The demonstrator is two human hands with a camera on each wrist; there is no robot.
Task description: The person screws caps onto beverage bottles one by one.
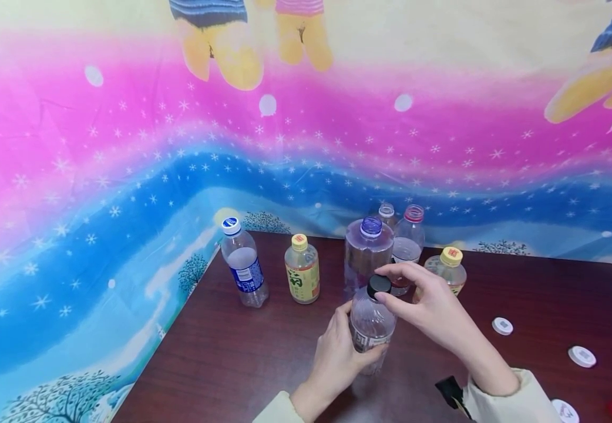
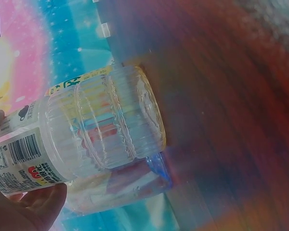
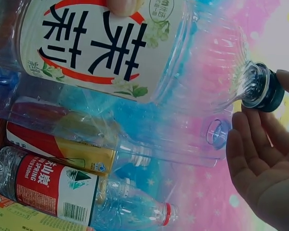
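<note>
A clear plastic bottle [image 1: 373, 314] with a white label stands upright in front of me. My left hand [image 1: 334, 351] grips it round the label, thumb on the near side. Its ribbed lower part [image 2: 106, 120] is close over the table in the left wrist view. On the bottle's neck sits a black cap [image 1: 379, 286], which my right hand [image 1: 435, 302] pinches between thumb and fingers. The right wrist view shows the thumb on one side of the cap [image 3: 272, 90] and fingertips under it. Large dark characters mark the label [image 3: 91, 43].
Behind stand a large uncapped purple-tinted bottle [image 1: 361, 258], an uncapped bottle with a red neck ring [image 1: 407, 244] and a small one [image 1: 386, 212]. Two yellow-capped bottles [image 1: 302, 276] [image 1: 451, 264] and a blue-labelled bottle [image 1: 245, 270] flank them. Loose caps [image 1: 503, 326] lie at right.
</note>
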